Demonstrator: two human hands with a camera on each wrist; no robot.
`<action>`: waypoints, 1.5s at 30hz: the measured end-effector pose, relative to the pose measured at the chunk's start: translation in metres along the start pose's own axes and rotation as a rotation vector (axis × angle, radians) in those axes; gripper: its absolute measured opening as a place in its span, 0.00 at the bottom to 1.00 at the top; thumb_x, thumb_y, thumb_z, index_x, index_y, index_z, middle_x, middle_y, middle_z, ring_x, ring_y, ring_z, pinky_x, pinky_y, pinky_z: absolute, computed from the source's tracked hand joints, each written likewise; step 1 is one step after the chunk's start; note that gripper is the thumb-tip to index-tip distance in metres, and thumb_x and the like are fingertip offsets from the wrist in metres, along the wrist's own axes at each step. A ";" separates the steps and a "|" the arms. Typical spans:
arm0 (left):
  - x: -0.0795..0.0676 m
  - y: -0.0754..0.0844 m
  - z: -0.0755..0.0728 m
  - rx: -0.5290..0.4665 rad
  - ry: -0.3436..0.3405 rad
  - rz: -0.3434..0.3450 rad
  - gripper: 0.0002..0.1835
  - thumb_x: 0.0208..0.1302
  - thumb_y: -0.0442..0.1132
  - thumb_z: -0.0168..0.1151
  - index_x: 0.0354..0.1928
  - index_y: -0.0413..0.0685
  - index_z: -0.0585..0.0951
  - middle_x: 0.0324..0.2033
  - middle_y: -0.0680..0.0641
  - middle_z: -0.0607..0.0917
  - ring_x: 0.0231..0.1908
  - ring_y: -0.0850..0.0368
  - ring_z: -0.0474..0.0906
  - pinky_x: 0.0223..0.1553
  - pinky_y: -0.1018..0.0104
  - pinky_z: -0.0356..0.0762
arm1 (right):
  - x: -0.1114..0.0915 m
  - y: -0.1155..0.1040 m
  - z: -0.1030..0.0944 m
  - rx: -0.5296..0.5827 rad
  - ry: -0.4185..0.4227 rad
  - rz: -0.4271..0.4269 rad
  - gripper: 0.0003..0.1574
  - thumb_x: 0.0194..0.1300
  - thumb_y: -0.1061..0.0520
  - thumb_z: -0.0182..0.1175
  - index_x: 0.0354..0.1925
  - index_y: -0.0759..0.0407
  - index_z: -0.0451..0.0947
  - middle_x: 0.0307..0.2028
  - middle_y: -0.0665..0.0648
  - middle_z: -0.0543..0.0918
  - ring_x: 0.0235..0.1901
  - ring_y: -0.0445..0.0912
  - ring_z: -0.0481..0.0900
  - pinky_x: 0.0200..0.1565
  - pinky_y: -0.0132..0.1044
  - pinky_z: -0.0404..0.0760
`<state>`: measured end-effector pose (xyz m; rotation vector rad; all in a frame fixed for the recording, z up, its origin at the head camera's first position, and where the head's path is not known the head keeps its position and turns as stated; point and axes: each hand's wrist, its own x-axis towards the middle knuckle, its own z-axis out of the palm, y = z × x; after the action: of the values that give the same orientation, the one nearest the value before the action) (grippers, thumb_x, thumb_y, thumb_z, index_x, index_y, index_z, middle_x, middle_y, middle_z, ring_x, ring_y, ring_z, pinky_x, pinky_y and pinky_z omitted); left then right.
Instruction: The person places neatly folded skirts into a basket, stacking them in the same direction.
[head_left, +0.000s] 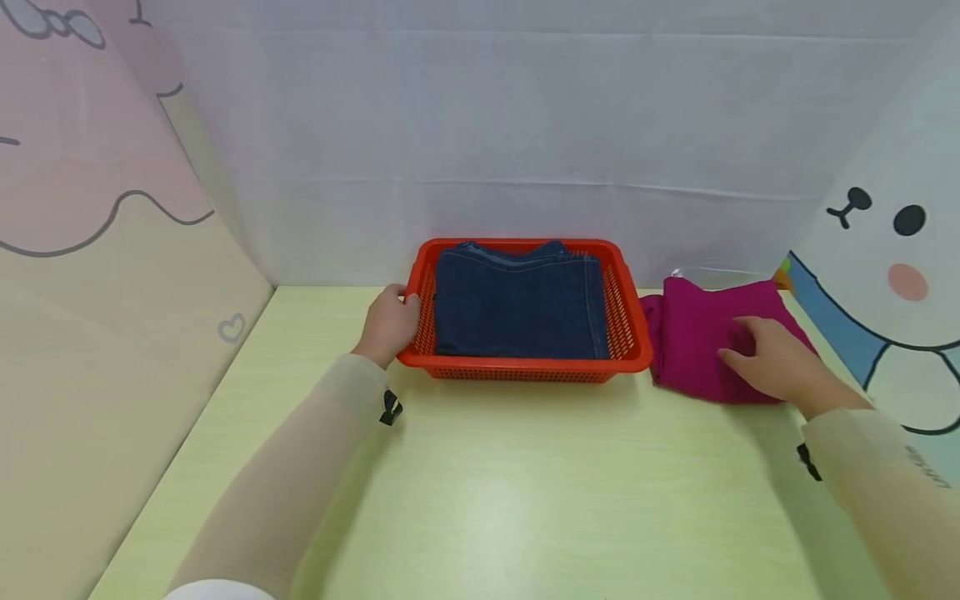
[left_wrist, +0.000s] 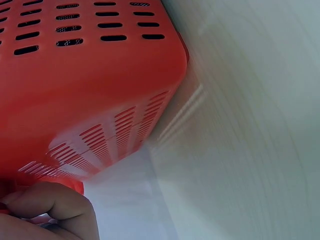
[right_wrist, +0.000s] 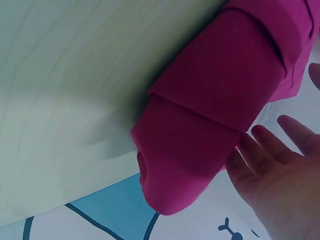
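Note:
A red plastic basket (head_left: pixel 517 364) with slotted sides stands toward the back of the table, and a folded piece of dark blue denim (head_left: pixel 517 308) lies inside it. My left hand (head_left: pixel 390 323) grips the basket's left rim; in the left wrist view its bent fingers (left_wrist: pixel 60 205) hold the edge. To the right of the basket lies a folded magenta garment (head_left: pixel 697 342), its exact kind not clear. Over its right part is my right hand (head_left: pixel 776 358), fingers spread and loosely extended. In the right wrist view the fingertips appear at the garment's edge, holding nothing.
The pale wooden table (head_left: pixel 480 475) extends in front of the basket. A white sheet wall (head_left: pixel 480 125) rises right behind it, with cartoon-printed panels on the left (head_left: pixel 90 333) and right (head_left: pixel 885 258). Some clear plastic (head_left: pixel 712 273) shows behind the garment.

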<state>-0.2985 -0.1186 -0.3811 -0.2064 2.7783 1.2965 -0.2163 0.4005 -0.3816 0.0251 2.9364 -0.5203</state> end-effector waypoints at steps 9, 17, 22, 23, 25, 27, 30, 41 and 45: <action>-0.002 0.000 0.003 0.010 -0.013 -0.003 0.25 0.71 0.49 0.38 0.63 0.42 0.64 0.40 0.43 0.75 0.34 0.50 0.77 0.31 0.61 0.79 | 0.004 0.012 0.005 -0.191 0.075 -0.077 0.59 0.52 0.33 0.64 0.64 0.73 0.57 0.57 0.77 0.58 0.56 0.72 0.54 0.53 0.70 0.58; -0.001 -0.001 0.004 0.024 -0.016 -0.011 0.25 0.71 0.49 0.38 0.63 0.42 0.63 0.42 0.43 0.75 0.35 0.49 0.76 0.33 0.61 0.79 | 0.008 0.024 -0.002 -0.275 0.027 -0.062 0.61 0.49 0.29 0.63 0.65 0.69 0.58 0.60 0.77 0.56 0.56 0.74 0.54 0.49 0.73 0.60; -0.001 -0.002 -0.001 0.043 -0.013 -0.012 0.27 0.71 0.49 0.37 0.65 0.41 0.61 0.45 0.42 0.74 0.38 0.49 0.75 0.36 0.60 0.78 | 0.017 0.024 -0.001 -0.182 -0.096 0.007 0.64 0.51 0.31 0.63 0.69 0.68 0.50 0.62 0.79 0.50 0.57 0.75 0.50 0.49 0.73 0.58; -0.001 -0.002 -0.002 0.046 -0.008 -0.011 0.27 0.71 0.49 0.37 0.65 0.41 0.62 0.45 0.42 0.74 0.38 0.49 0.75 0.36 0.59 0.78 | 0.018 0.023 -0.001 -0.164 -0.113 0.012 0.64 0.52 0.31 0.62 0.69 0.67 0.48 0.62 0.79 0.49 0.58 0.75 0.49 0.50 0.74 0.57; -0.001 -0.002 -0.004 0.054 -0.004 -0.004 0.27 0.71 0.49 0.37 0.65 0.40 0.62 0.45 0.42 0.74 0.38 0.48 0.75 0.36 0.59 0.78 | 0.021 0.020 -0.001 -0.146 -0.134 0.017 0.64 0.53 0.30 0.61 0.70 0.65 0.47 0.62 0.79 0.48 0.58 0.76 0.48 0.51 0.74 0.56; -0.001 -0.002 -0.005 0.062 -0.002 0.005 0.26 0.72 0.49 0.37 0.65 0.40 0.62 0.44 0.42 0.74 0.37 0.48 0.75 0.36 0.59 0.78 | 0.022 0.018 -0.002 -0.134 -0.150 0.024 0.63 0.53 0.29 0.59 0.71 0.64 0.46 0.62 0.80 0.47 0.58 0.76 0.48 0.51 0.74 0.55; 0.000 -0.001 -0.006 0.072 -0.004 0.016 0.26 0.72 0.49 0.38 0.64 0.41 0.63 0.43 0.42 0.74 0.36 0.48 0.75 0.35 0.59 0.78 | 0.023 0.016 -0.004 -0.137 -0.168 0.031 0.63 0.54 0.28 0.57 0.71 0.64 0.46 0.62 0.80 0.47 0.58 0.76 0.47 0.51 0.74 0.55; 0.004 -0.002 -0.003 0.058 -0.023 -0.001 0.26 0.72 0.49 0.37 0.65 0.41 0.62 0.46 0.42 0.74 0.38 0.48 0.75 0.38 0.59 0.78 | 0.022 0.021 0.004 -0.110 -0.191 0.033 0.63 0.53 0.30 0.59 0.71 0.64 0.45 0.63 0.81 0.45 0.58 0.77 0.46 0.52 0.74 0.55; 0.005 -0.002 -0.001 0.059 -0.026 0.000 0.26 0.72 0.50 0.38 0.65 0.41 0.62 0.46 0.42 0.74 0.38 0.49 0.75 0.37 0.60 0.78 | 0.022 0.021 0.004 -0.119 -0.185 0.042 0.63 0.53 0.31 0.61 0.70 0.65 0.47 0.62 0.81 0.45 0.58 0.78 0.47 0.51 0.74 0.56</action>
<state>-0.3033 -0.1209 -0.3830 -0.1845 2.7908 1.2063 -0.2366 0.4191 -0.3956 0.0237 2.7737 -0.3226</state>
